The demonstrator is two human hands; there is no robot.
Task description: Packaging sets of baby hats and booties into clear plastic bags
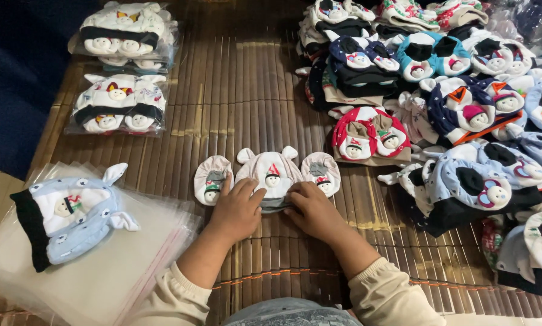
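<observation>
A brown bamboo mat (pixel 247 108) covers the work surface, and the widest bare stretch of it runs up the middle, from the hands to the far edge, between goods on either side. On the left, a stack of clear plastic bags (pixel 96 278) lies over the mat's near corner, with a light blue baby hat (pixel 72 211) resting on top; beyond it two bagged sets (pixel 119 105) sit one behind the other, well apart from the hands. On the right, a crowded heap of loose hats and mittens (pixel 458 115) reaches from the far edge down to the near right corner, leaving only a narrow strip of mat between it and the right hand. In the centre lies a pale pink baby hat (pixel 268 172) with two small ears and a snowman patch, flanked by a left mitten (pixel 213 180) and a right mitten (pixel 321 173), each just beside the hat. The left hand (pixel 238 211) rests palm down on the hat's lower left edge, fingers laid flat and close together, thumb spread toward the middle. The right hand (pixel 312 211) presses on the hat's dark lower band, fingers curled slightly and bunched, tips touching the fabric; whether they pinch the band cannot be told. Both cream sleeves (pixel 379 296) enter from the near edge.
</observation>
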